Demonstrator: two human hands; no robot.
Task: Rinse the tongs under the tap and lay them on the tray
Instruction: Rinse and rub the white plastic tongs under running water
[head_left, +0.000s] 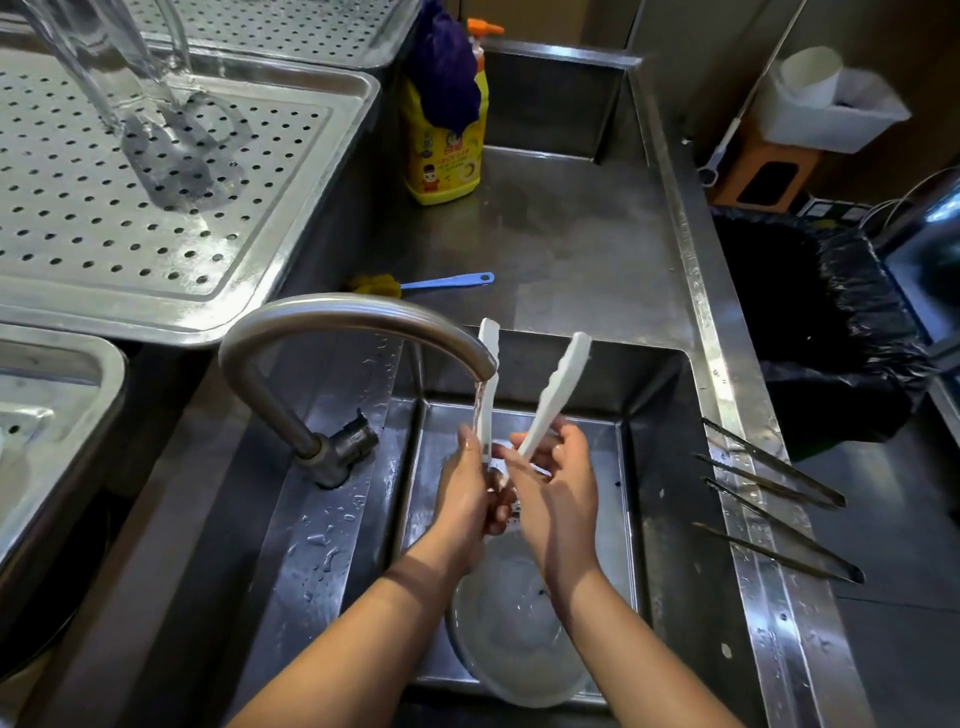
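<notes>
White plastic tongs (556, 387) stand tips-up over the sink (660, 467), their arms spread in a V. My left hand (467, 483) grips the left arm near the hinge and my right hand (558, 493) grips the right arm. Water runs from the curved tap (353, 317) down the left arm onto my hands. The perforated metal tray (171, 218) lies at the upper left, beside the sink.
Two pairs of metal tongs (774, 499) rest on the sink's right rim. A clear bowl (519, 629) sits in the sink below my wrists. A yellow soap bottle (447, 140), a blue brush (441, 282), clear containers on the tray and a black-lined bin (821, 332) surround the sink.
</notes>
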